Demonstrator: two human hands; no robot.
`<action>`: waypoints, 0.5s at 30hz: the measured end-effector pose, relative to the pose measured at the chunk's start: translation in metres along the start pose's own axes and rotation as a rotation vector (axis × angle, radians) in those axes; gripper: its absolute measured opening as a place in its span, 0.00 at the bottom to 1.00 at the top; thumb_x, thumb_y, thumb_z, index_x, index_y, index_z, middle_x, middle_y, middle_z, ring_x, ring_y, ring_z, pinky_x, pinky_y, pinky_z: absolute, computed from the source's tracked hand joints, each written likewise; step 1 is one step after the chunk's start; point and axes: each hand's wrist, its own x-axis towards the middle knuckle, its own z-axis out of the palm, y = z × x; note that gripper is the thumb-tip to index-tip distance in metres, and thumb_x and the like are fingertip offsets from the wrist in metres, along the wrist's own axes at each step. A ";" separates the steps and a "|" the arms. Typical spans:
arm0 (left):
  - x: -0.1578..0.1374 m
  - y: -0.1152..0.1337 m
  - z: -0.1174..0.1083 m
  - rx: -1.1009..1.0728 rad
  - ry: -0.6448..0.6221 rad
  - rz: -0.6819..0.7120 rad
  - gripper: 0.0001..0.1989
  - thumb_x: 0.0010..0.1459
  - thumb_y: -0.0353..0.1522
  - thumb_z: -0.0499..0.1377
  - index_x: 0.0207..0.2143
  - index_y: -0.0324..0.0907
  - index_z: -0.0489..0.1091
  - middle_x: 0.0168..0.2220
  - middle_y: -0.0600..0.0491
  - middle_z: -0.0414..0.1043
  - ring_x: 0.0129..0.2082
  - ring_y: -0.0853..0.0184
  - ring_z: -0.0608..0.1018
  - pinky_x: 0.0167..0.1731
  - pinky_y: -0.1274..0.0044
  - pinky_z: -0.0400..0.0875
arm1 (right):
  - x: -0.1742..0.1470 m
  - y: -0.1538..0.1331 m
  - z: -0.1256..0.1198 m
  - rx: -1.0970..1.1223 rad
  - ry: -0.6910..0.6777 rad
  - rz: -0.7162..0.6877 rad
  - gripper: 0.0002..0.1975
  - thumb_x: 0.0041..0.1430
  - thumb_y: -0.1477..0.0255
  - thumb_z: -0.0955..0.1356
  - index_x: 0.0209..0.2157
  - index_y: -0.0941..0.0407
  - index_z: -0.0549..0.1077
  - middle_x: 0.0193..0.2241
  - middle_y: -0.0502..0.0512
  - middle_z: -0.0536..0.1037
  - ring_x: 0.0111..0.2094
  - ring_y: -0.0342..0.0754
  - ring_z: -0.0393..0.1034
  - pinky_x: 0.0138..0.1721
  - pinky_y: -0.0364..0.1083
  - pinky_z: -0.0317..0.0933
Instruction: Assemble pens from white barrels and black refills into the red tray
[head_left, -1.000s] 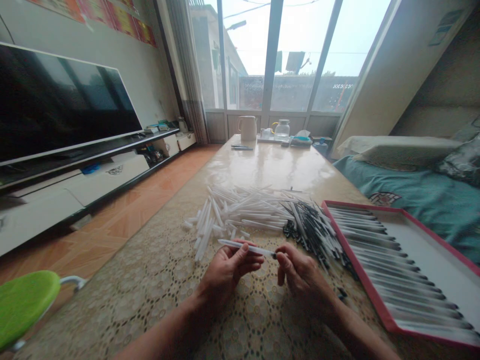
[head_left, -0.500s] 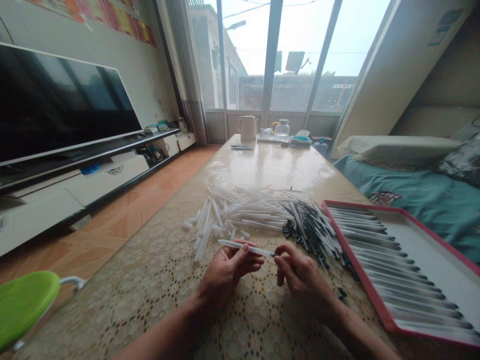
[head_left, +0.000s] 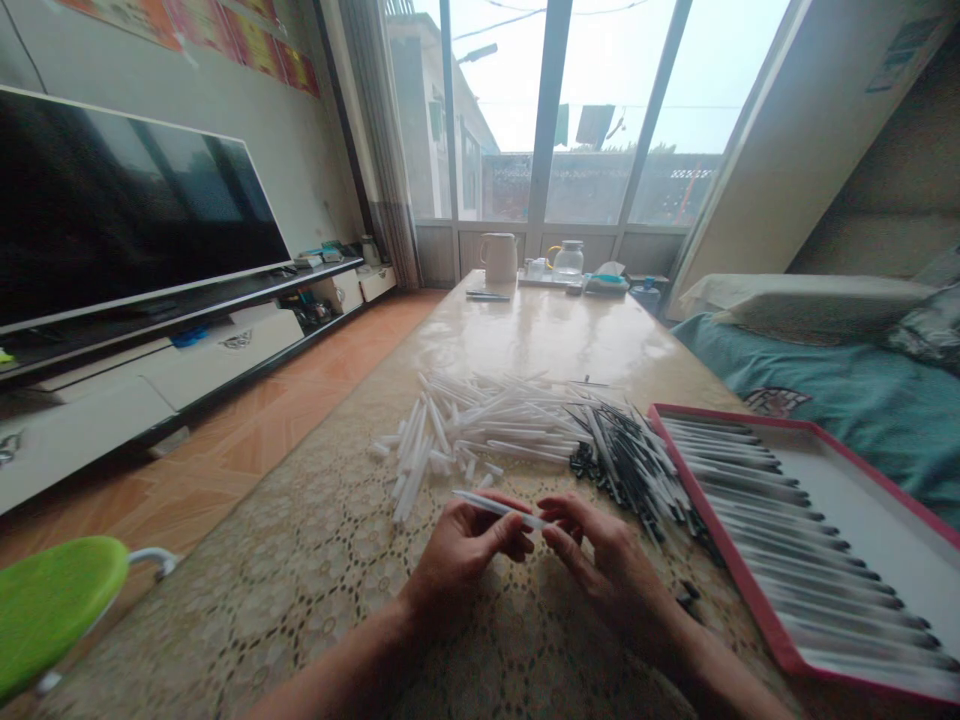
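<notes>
Left hand point(head_left: 465, 545) pinches a white pen point(head_left: 480, 501) — right hand point(head_left: 600, 545) fingertips pinch its end. Beyond the fingers: white barrels point(head_left: 517, 446), dark rods point(head_left: 626, 470); rightward, a red-rimmed box point(head_left: 870, 495); far left, posters point(head_left: 232, 40), print unreadable.

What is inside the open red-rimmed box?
In the red-rimmed box lies a row of pens with dark ends; the box's white bottom shows beyond them. Whatever lies beneath the pens is covered.
</notes>
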 end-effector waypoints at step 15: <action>0.011 -0.006 -0.038 0.956 0.352 0.357 0.14 0.52 0.26 0.55 0.40 0.44 0.74 0.37 0.48 0.69 0.40 0.59 0.70 0.44 0.67 0.62 | -0.001 0.010 -0.010 -0.034 0.107 0.070 0.12 0.62 0.65 0.59 0.31 0.55 0.67 0.25 0.51 0.73 0.25 0.44 0.67 0.26 0.42 0.59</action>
